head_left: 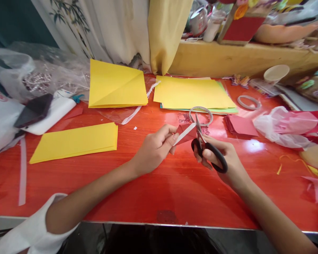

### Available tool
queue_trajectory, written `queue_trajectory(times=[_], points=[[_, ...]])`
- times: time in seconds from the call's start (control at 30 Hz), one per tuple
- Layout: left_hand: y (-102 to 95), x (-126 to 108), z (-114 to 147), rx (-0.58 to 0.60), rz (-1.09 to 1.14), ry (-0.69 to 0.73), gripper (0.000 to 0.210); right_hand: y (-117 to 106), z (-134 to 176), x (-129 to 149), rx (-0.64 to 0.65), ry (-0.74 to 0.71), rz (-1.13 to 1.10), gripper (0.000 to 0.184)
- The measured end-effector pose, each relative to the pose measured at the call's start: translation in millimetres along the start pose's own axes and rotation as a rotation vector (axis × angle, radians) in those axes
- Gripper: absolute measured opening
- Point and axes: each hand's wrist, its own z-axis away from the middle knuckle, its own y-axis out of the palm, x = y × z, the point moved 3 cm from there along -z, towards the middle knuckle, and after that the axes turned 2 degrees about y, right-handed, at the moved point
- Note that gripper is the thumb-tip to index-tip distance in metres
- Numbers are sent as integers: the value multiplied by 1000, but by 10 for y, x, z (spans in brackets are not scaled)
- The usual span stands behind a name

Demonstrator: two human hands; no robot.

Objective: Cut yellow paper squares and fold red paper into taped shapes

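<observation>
My left hand (159, 144) pinches a small piece of red paper (188, 137) above the table's middle. Along the paper's edge runs a white strip (184, 134), which looks like double-sided tape. My right hand (222, 153) is closed around the black handles of a pair of scissors (213, 155). The scissor blades point up and away, right at the far end of the white strip; whether they touch it I cannot tell. Just behind the blades lies a roll of tape (208, 121). To the right of it rests a stack of red paper pieces (240, 125).
Folded yellow paper (119, 84), a yellow strip stack (76, 141) and coloured sheets (193, 93) cover the red table's left and back. A second tape roll (249, 102) and a paper cup (276, 74) stand back right. Plastic bags and a phone (34, 109) crowd the left.
</observation>
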Motion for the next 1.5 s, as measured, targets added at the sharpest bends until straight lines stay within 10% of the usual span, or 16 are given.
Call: queue_trajectory(times=[0.97,1.5], points=[[-2,-1,4,28,62,-11,20,39,15,34,-42,-29,-14,16],[-55,22,-35,-4,-82,3,20,101,-29,8,22,-3,-85,34]])
